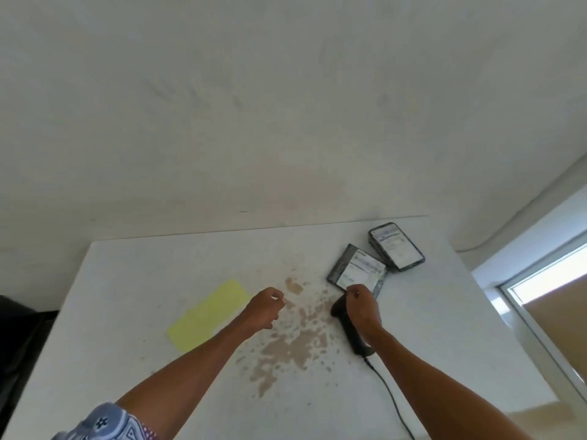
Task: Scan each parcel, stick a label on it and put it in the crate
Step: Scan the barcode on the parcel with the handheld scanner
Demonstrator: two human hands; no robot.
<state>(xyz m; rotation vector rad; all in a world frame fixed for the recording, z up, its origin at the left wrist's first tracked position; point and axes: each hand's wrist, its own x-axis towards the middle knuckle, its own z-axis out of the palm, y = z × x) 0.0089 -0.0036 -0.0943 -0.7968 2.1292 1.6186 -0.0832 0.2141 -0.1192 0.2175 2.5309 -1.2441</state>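
1. At the bottom middle of the frame, the table has brown spots. If they are wet, a parcel slid through them could get dirty, and a label may not stick.
2. At the middle right lie two parcels, the near parcel and the far parcel, very close together at one corner. Each has white paper on top. Because they are so close, the scan could read the wrong one.
3. The scanner lies just below the near parcel, partly under the right hand. That hand's fingers are curled, but I cannot tell if it grips the scanner, only rests on it, or touches the parcel's edge. A loose hold could let the scanner slip.
4. The cable runs down beside the right arm. The arm could catch it and tug the scanner.
5. The left hand, in the middle, has its fingers curled in with the tips together. I see nothing in it, though a tiny label would be too small to see.
6. The crate is not in view.
7. I cannot tell if the yellow sheet at the left holds labels.
8. The print on the parcels is blurred.
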